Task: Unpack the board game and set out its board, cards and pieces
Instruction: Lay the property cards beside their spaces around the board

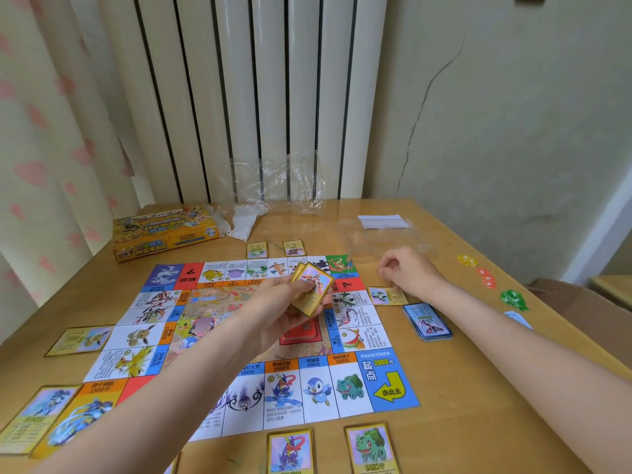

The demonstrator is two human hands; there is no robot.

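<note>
The paper game board (390, 381) lies flat in the middle of the wooden table (461, 388). My left hand (290, 313) hovers over the board's centre, gripping a stack of gold-bordered cards (313, 289). My right hand (407, 268) is past the board's right edge with its fingers curled, holding nothing visible. Just below that hand a gold-bordered card (384, 295) lies on the table. More gold-bordered cards lie around the board: two at the far edge (256, 250), two on the left (80, 340), two at the near edge (372, 446). A blue card deck (427, 321) sits right of the board.
The yellow game box (160, 234) stands at the far left, with crumpled clear plastic (280, 186) and a white slip (383, 221) behind the board. Yellow (466, 260), orange (487, 278) and green pieces (513, 299) lie in piles along the right edge. A red stack (301, 333) lies on the board's centre.
</note>
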